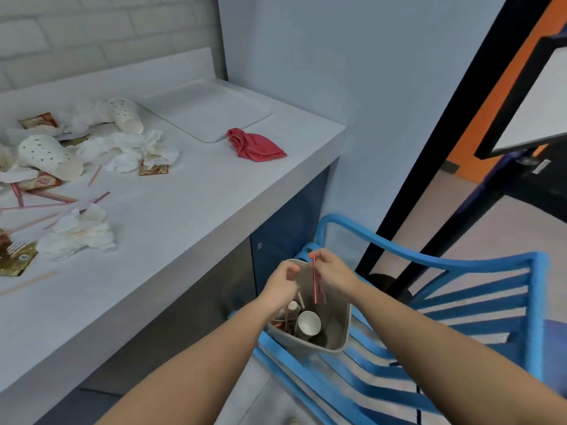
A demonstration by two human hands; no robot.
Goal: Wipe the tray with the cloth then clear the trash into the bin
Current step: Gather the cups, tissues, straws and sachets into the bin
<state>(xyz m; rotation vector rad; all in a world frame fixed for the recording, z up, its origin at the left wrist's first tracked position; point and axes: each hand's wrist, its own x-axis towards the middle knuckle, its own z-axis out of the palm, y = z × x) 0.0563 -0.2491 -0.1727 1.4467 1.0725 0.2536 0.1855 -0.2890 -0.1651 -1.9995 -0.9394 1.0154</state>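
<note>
At the left edge of the desk [171, 228] we have a heap left to clear: paper cups [49, 156], crumpled tissues [122, 150] and loose straws [55, 207]. Stuff that light could slide off the front edge if we sweep it carelessly. The tray [205, 111] lies bare at the far right corner. The red cloth [256, 145] is bunched just beside it near the right edge, where a passing arm could drag it off. Below, our left hand [280, 282] hovers over the bin [339, 329] with fingers curled; we cannot tell whether it holds anything. Our right hand [334, 273] pinches striped straws [316, 286] that dangle inside the rim. Released askew, they could catch the rim and tip out. The bin sits on the slatted blue chair [429, 259], so we judge a knock might topple it, and dropped straws could slip between the slats
</note>
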